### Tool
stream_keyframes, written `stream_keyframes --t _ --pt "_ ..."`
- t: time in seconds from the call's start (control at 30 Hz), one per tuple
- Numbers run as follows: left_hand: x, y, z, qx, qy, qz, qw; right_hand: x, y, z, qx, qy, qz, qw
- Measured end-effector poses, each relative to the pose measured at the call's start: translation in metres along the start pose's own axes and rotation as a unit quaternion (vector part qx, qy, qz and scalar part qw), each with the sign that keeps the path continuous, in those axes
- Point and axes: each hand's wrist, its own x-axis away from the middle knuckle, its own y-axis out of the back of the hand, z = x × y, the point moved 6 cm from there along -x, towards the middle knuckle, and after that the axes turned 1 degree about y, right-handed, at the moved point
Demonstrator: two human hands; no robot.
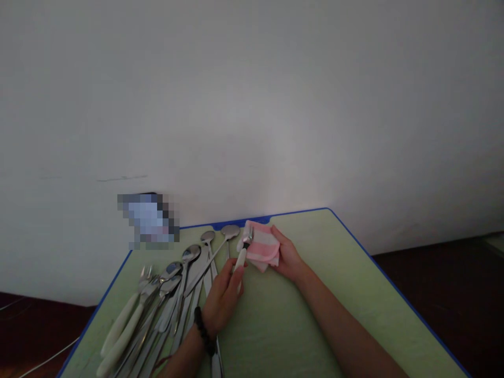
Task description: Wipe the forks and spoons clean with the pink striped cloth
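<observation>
My left hand [226, 291], with a dark beaded bracelet at the wrist, is closed around the white handle of a fork [241, 258]. The fork's metal head points away from me and lies against a pink-and-white striped cloth [263, 242]. Folded, that cloth is gripped at its right side by my right hand [289, 258], whose fingers are partly hidden behind it. Left of my left hand, metal spoons [191, 253] and other long cutlery lie in an overlapping heap. Two white-handled pieces [120, 325] rest at its left edge, at least one a fork.
The light green table [291, 325] has a blue rim and stands against a pale wall [252, 105]. A phone-like device [147, 218], pixelated, leans at the back left corner. A white cable [51, 358] runs past the table's left side.
</observation>
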Motion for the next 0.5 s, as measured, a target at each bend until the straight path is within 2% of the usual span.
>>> stream_keyframes --t 0.3,0.5 --pt "0.002 -0.005 -0.006 -0.008 0.016 0.031 0.999 -0.002 0.004 -0.001 -0.001 0.008 0.006 1.000" --pt "0.001 -0.008 -0.006 0.005 0.004 0.045 0.999 -0.005 0.009 0.009 -0.029 0.081 -0.032 0.996"
